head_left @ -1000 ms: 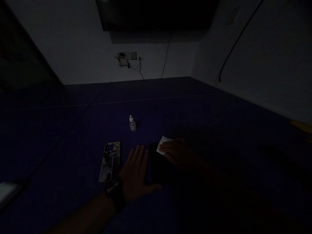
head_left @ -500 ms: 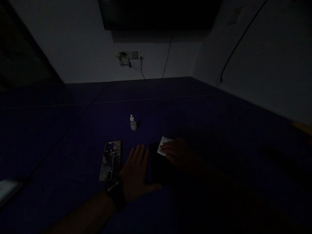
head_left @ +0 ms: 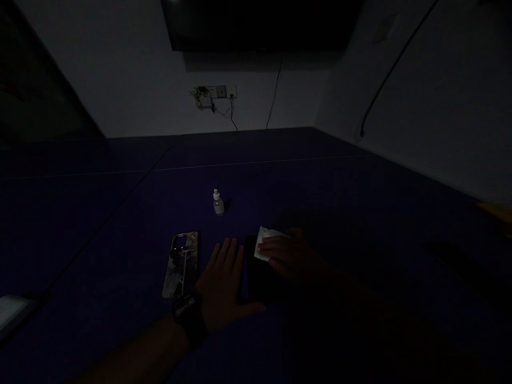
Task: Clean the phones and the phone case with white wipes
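In dim light my left hand (head_left: 222,285) lies flat on the dark blue surface, fingers stretched out, a watch (head_left: 189,314) on its wrist. Its thumb reaches to the near edge of a black flat rectangle (head_left: 264,288), probably a phone. Over the far part of that black thing, my right hand (head_left: 286,250) presses a white wipe (head_left: 262,240) down under its fingers. A patterned phone case (head_left: 182,265) with a camera cutout rests left of my left hand. Beyond both hands stands a small dropper bottle (head_left: 218,205) with a white cap.
A pale, box-like thing (head_left: 12,312) sits at the left edge. The far wall carries power sockets (head_left: 218,92) with cables, beneath a dark screen (head_left: 260,26). Something yellow (head_left: 496,210) lies near the right wall. A dark cable (head_left: 394,66) hangs there.
My right hand has slid slightly left with the wipe, and more of the wipe now shows. My left hand stays in place.
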`<state>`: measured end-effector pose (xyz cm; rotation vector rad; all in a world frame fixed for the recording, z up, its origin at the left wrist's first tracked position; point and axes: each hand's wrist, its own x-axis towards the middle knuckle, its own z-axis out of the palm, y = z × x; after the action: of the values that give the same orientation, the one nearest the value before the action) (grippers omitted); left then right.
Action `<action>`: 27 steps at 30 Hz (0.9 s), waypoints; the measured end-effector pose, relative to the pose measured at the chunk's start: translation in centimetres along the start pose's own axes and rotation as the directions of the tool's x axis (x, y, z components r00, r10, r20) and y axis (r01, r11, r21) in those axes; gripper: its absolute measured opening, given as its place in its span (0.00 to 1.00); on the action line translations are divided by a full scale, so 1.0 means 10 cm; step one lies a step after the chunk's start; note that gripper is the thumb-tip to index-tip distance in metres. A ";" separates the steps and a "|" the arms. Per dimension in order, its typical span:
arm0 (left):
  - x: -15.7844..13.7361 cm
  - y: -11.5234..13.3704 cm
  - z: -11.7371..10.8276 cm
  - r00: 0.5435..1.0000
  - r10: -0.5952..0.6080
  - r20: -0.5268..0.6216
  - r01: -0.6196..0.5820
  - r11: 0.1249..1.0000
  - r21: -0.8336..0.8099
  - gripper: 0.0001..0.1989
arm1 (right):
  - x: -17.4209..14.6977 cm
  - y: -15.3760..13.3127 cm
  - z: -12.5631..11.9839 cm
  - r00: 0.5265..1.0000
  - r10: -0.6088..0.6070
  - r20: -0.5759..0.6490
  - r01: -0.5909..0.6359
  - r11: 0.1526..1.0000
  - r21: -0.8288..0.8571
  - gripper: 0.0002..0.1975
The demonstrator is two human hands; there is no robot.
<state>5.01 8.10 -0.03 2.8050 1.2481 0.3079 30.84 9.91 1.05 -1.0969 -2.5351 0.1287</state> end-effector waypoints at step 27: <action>-0.01 0.00 0.02 0.999 0.018 -0.032 -0.017 1.000 0.026 0.59 | 0.01 0.00 0.00 0.997 -0.071 0.007 0.071 0.997 0.036 0.19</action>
<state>4.97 8.01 -0.22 2.8451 1.2428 0.3425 30.80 9.94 1.09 -0.9938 -2.5649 0.1595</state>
